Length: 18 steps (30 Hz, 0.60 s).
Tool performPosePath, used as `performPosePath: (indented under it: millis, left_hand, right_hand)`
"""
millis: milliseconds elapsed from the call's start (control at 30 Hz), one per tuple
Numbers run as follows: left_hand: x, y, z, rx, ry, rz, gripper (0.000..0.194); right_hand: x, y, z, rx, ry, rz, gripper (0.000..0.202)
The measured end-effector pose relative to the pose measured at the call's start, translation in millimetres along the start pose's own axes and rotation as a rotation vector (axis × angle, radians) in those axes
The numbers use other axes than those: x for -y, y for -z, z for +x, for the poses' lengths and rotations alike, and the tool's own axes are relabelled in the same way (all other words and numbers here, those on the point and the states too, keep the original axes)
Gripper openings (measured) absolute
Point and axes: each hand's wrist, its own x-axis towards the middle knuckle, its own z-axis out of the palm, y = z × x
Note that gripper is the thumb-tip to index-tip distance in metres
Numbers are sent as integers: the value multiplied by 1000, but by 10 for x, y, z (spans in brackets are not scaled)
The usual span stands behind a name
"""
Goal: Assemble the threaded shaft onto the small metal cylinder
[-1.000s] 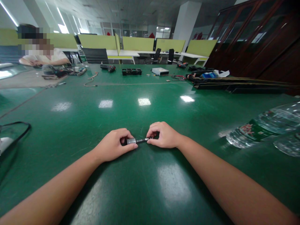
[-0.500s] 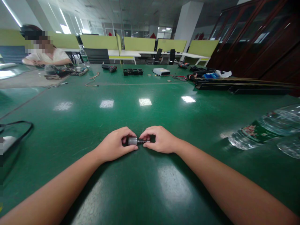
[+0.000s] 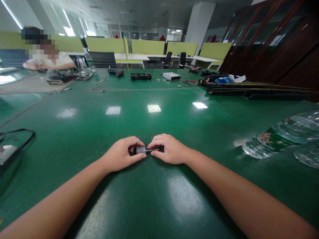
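Observation:
A small silver cylinder with a dark ribbed shaft and thin tip (image 3: 141, 150) lies level just above or on the green tabletop (image 3: 149, 196); contact with the table is hard to judge. My left hand (image 3: 124, 154) is closed round the silver end, thumb in front and fingers behind. At the dark shaft, my right hand (image 3: 170, 149) pinches with thumb and fingertips. The two hands nearly meet, and the fingers partly cover the part. Its exact kind I cannot make out.
To my right stand clear water bottles (image 3: 274, 139). A black cable (image 3: 30, 132) lies at the left. Along the far side are a power drill (image 3: 116, 72), a black fan block (image 3: 141, 76), a silver box (image 3: 171, 76) and black strips (image 3: 259, 91). A person (image 3: 50, 59) sits at far left.
My right hand has shifted slightly left, its fingertips closer round the dark shaft. My left hand has barely moved and keeps the silver end.

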Motion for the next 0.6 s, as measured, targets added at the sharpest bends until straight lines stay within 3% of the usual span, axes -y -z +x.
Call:
performPosePath:
  millis: [600]
  left_hand:
    - [7, -2, -6, 14, -5, 14, 26]
  right_hand:
    - [-17, -52, 3, -25, 48, -69, 15]
